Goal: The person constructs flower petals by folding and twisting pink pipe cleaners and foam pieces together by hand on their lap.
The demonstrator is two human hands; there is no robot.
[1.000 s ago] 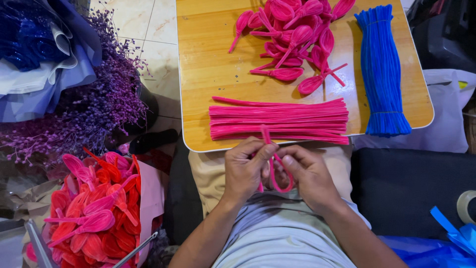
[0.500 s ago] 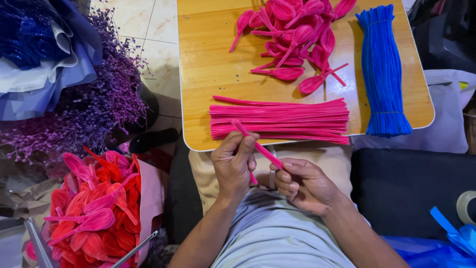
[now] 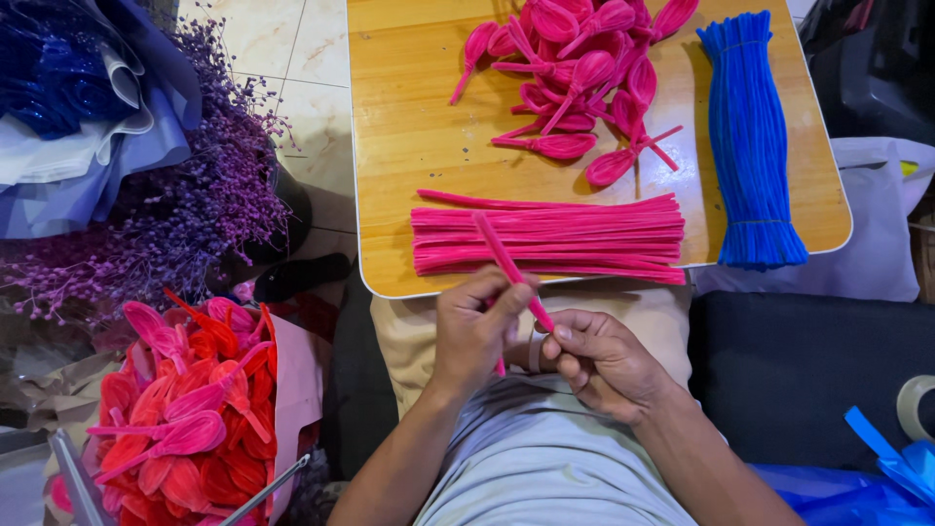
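Pinching one fuzzy pink pipe-cleaner stem (image 3: 511,268), both hands' fingers grip it; left hand (image 3: 474,331), right hand (image 3: 601,358). Finished pink looped petals (image 3: 584,68) are piled on the wooden table (image 3: 409,127); many straight pink stems (image 3: 555,239) remain.

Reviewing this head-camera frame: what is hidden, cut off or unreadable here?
- Pink pipe cleaner: its lower stretch is covered by the left hand and the right hand.
- Pile of pink petal shapes: its top is cut by the upper frame edge.
- Tape roll: cropped by the right edge.
- Orange-red bouquet: its base runs off the bottom edge.
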